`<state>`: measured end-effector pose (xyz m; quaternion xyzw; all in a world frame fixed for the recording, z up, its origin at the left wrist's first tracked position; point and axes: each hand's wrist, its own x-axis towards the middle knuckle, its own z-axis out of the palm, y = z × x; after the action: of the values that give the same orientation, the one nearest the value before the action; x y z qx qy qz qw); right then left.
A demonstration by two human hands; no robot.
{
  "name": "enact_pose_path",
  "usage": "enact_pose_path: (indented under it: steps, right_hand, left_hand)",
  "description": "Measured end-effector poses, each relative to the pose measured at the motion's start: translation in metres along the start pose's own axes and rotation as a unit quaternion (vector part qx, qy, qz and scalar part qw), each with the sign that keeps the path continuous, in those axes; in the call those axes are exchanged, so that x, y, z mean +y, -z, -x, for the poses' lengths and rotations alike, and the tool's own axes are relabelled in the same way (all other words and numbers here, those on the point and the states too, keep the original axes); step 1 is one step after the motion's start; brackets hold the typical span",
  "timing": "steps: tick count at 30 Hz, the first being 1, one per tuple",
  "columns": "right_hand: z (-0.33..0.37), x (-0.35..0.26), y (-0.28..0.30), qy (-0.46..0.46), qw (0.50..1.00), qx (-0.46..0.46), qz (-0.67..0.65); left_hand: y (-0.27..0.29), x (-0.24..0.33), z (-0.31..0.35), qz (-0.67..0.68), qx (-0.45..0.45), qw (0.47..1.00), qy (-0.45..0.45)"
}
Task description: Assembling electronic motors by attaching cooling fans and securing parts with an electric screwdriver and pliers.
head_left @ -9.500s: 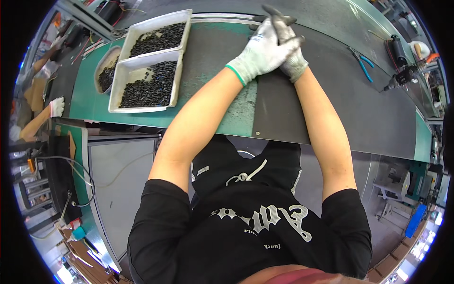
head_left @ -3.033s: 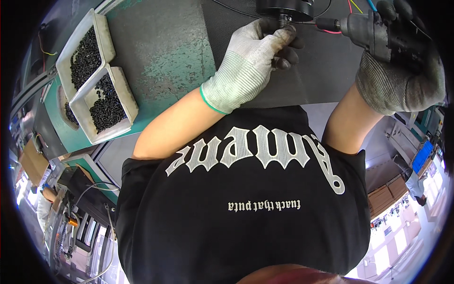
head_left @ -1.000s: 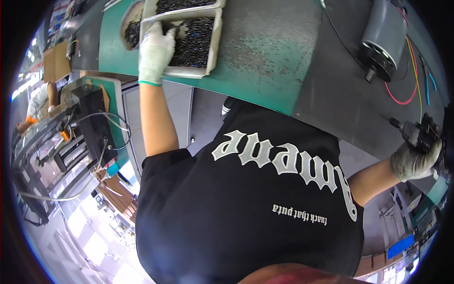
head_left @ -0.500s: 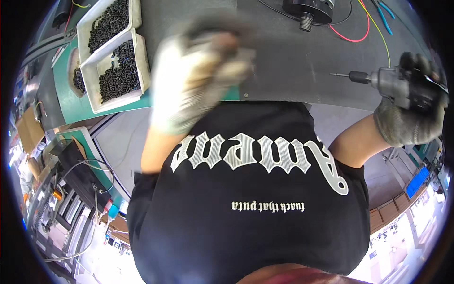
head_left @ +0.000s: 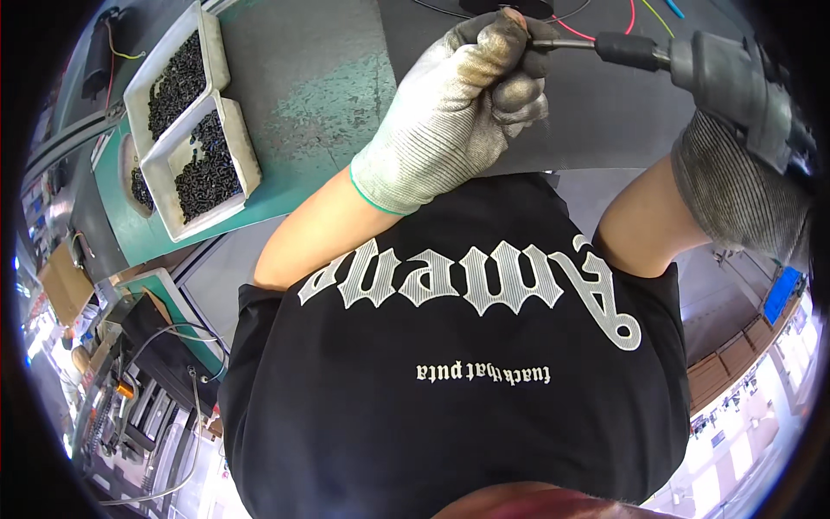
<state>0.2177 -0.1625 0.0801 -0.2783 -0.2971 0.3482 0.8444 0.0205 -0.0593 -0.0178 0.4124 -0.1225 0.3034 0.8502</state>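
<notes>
Top ctr.: gloved L hand (head_left: 458,112), raised over dark mat (head_left: 605,130), with thumb & fingers drawn tog. at tip of slim metal bit (head_left: 566,43); contents of pinch hidden, so cannot tell whether gripping a small piece. Just beyond fingertips, a black round part (head_left: 488,6), mostly cut off by upper rim of view; contact w/ L hand unclear.

Upper R: dark power driver (head_left: 726,82), lying approx. horiz., w/ bit directed L toward the pinch. Grasped by gloved R hand (head_left: 748,186), w/ fingers largely hidden behind tool & toward dark R rim; palm & ribbed cuff below driver.

Btwn black round part & driver, along top: red wire (head_left: 632,16), yellow wire (head_left: 659,19) & short blue handle (head_left: 674,9), all partly out of view.

Upper L, well apart from both hands: two off-white trays side by side, i.e. near tray (head_left: 245,147) & far tray (head_left: 213,52), each w/ a heap of small black pieces (head_left: 207,182); some bare floor in near tray. Just beside, to L: rounded tub (head_left: 126,160), also w/ black pieces. Beneath: worn green bench top (head_left: 337,95), adjoining mat.

Lower ctr.: black shirt (head_left: 389,432) w/ pale lettering. Lower L: black box (head_left: 156,346) w/ grey cable (head_left: 197,415). Far R: blue item (head_left: 782,292), too small to identify.
</notes>
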Motion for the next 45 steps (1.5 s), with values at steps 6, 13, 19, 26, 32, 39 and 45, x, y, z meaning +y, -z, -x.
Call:
enact_pose_path:
  steps: [6,13,19,26,32,39,45]
  right_hand:
    - [-0.007,0.002,0.012,-0.023,0.999,0.006,-0.04]
    - [-0.009,-0.008,0.026,-0.049,0.995,0.019,-0.083]
    - [0.005,0.016,-0.008,-0.056,0.991,0.039,-0.111]
    - [0.001,0.004,0.004,-0.068,0.985,0.057,-0.145]
    - [-0.002,0.004,0.009,-0.074,0.979,0.068,-0.177]
    - [-0.013,0.0,0.005,-0.086,0.97,0.079,-0.213]
    - [0.001,0.006,0.004,-0.093,0.962,0.09,-0.241]
  left_hand:
    - [-0.029,0.011,-0.004,0.075,0.088,0.993,0.035]
    - [-0.043,0.011,0.004,0.252,0.27,0.924,0.095]
    - [-0.05,0.014,-0.003,0.094,0.274,0.948,0.133]
    - [-0.026,0.004,0.001,-0.199,0.166,0.964,0.066]
    - [-0.032,0.004,0.003,0.085,0.312,0.929,0.18]
    - [-0.028,0.0,0.006,0.098,0.311,0.93,0.167]
    - [-0.041,0.006,-0.002,-0.116,0.281,0.943,0.14]
